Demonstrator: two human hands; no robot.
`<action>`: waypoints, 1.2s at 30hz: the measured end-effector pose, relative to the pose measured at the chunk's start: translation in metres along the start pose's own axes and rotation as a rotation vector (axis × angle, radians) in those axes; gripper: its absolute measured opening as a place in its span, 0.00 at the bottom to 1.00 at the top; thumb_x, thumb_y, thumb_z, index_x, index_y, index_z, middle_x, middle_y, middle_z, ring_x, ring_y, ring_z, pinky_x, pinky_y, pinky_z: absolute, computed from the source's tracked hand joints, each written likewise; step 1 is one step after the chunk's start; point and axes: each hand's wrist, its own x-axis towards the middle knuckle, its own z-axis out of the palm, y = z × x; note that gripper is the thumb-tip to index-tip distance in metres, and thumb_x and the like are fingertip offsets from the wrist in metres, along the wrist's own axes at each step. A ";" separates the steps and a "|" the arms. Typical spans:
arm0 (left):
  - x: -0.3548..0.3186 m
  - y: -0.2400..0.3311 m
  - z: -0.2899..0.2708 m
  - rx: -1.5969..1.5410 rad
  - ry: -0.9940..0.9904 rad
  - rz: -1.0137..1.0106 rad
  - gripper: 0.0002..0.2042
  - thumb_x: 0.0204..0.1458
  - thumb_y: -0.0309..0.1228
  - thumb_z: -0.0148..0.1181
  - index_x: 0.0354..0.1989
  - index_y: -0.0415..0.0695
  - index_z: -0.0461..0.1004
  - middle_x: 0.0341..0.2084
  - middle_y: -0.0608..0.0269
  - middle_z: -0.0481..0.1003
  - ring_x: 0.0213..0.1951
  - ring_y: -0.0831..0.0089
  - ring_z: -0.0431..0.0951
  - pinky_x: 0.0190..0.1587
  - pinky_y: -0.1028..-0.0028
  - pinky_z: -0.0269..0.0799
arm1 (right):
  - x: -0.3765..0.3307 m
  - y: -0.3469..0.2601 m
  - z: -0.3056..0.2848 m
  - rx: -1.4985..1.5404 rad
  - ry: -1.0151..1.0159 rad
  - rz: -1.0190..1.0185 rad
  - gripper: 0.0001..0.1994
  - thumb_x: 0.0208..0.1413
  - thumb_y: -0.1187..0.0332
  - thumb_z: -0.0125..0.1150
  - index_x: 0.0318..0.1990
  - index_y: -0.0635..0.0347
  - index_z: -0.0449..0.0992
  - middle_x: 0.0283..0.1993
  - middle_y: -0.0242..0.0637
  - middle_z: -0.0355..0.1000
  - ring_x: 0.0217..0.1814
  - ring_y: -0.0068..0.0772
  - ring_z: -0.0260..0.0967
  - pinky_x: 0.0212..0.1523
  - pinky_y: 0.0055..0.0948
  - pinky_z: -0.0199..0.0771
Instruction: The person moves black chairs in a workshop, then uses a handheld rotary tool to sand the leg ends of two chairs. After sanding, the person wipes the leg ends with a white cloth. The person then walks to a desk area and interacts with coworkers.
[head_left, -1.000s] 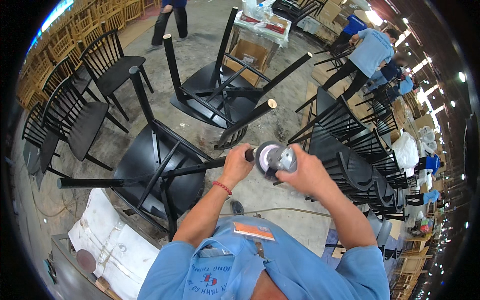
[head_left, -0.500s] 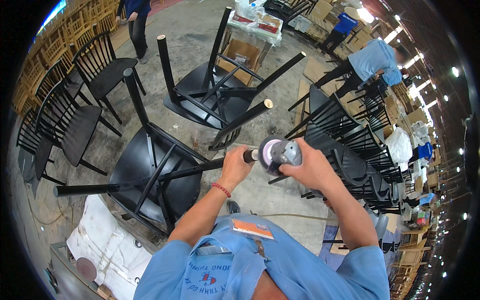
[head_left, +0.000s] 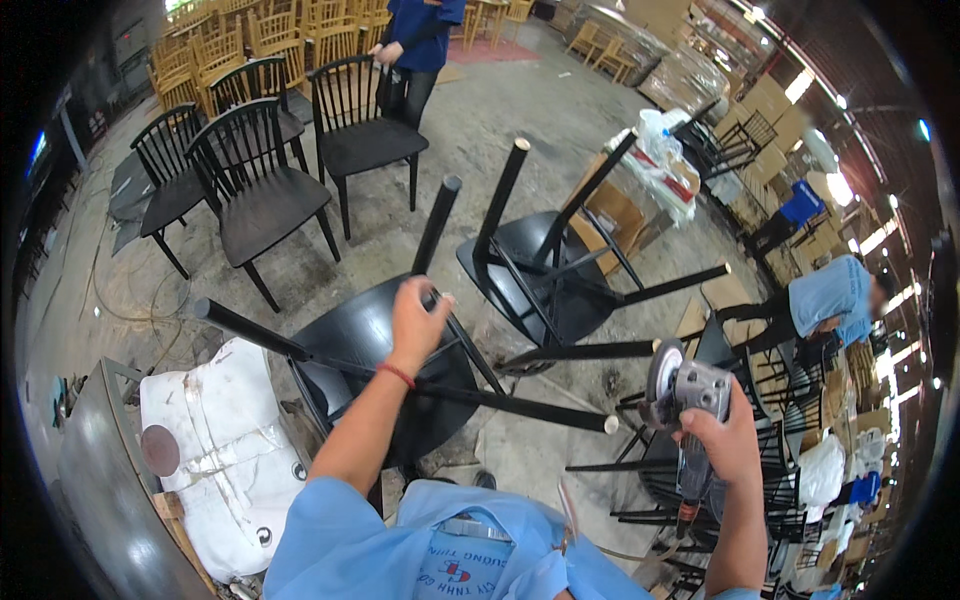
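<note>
Upside down in front of me is a black wooden chair [head_left: 362, 312], its legs sticking up and outward. My left hand [head_left: 418, 322], with a red bead bracelet at the wrist, is closed round the chair's frame near the base of a far leg [head_left: 437, 225]. One leg, with a pale bare tip [head_left: 611, 424], points to the right below my right hand's tool. In my right hand [head_left: 722, 430] is an angle grinder [head_left: 703, 390] with a round sanding disc [head_left: 664, 370], held apart from that tip. Just beyond stands a second upturned black chair [head_left: 540, 275] with pale leg tips.
Upright black chairs [head_left: 265, 205] stand at the far left; a person in dark blue [head_left: 425, 40] rests a hand on one. More black chairs [head_left: 770, 420] crowd the right, near a person in light blue [head_left: 830, 300]. A white wrapped bundle [head_left: 215, 450] lies near left.
My left hand has left the pale-tipped leg for the far leg's base. The grinder has come off the leg tip and moved right. My view has swung left.
</note>
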 end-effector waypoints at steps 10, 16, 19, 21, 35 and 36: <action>0.165 0.033 0.006 -0.232 -0.099 0.051 0.20 0.45 0.37 0.70 0.44 0.39 0.76 0.35 0.46 0.80 0.42 0.50 0.80 0.45 0.60 0.74 | 0.174 -0.129 0.146 -0.511 -0.263 -0.229 0.31 0.44 0.60 0.70 0.54 0.68 0.69 0.35 0.42 0.76 0.25 0.29 0.74 0.31 0.30 0.76; 0.168 0.012 0.028 -0.230 0.025 0.100 0.12 0.45 0.30 0.67 0.38 0.40 0.77 0.35 0.45 0.79 0.40 0.46 0.79 0.42 0.60 0.74 | 0.239 -0.119 0.205 -0.563 -0.319 -0.212 0.30 0.41 0.59 0.69 0.51 0.69 0.71 0.31 0.43 0.77 0.25 0.32 0.75 0.31 0.31 0.75; 0.174 0.006 0.033 -0.340 0.024 0.151 0.13 0.44 0.29 0.67 0.39 0.41 0.77 0.36 0.45 0.79 0.41 0.46 0.79 0.43 0.60 0.74 | 0.255 -0.111 0.218 -0.543 -0.342 -0.252 0.32 0.40 0.58 0.70 0.51 0.70 0.71 0.31 0.43 0.77 0.26 0.34 0.76 0.32 0.32 0.76; 0.173 0.006 0.033 -0.395 -0.024 0.111 0.14 0.44 0.28 0.66 0.41 0.41 0.76 0.36 0.45 0.79 0.41 0.46 0.79 0.43 0.60 0.74 | 0.264 -0.106 0.223 -0.632 -0.338 -0.247 0.35 0.39 0.55 0.69 0.53 0.71 0.70 0.35 0.48 0.78 0.29 0.40 0.78 0.36 0.34 0.77; 0.170 0.010 0.023 -0.335 -0.058 0.080 0.15 0.46 0.25 0.67 0.43 0.38 0.75 0.33 0.51 0.79 0.35 0.59 0.79 0.41 0.67 0.73 | 0.263 -0.117 0.221 -0.661 -0.373 -0.217 0.36 0.39 0.52 0.69 0.53 0.70 0.70 0.41 0.53 0.77 0.37 0.45 0.78 0.44 0.37 0.77; 0.170 0.010 0.023 -0.239 -0.012 0.157 0.16 0.45 0.24 0.67 0.44 0.36 0.75 0.35 0.50 0.79 0.37 0.60 0.80 0.42 0.68 0.73 | 0.264 -0.119 0.227 -0.720 -0.353 -0.259 0.36 0.39 0.52 0.68 0.53 0.70 0.70 0.42 0.55 0.77 0.41 0.48 0.78 0.46 0.38 0.76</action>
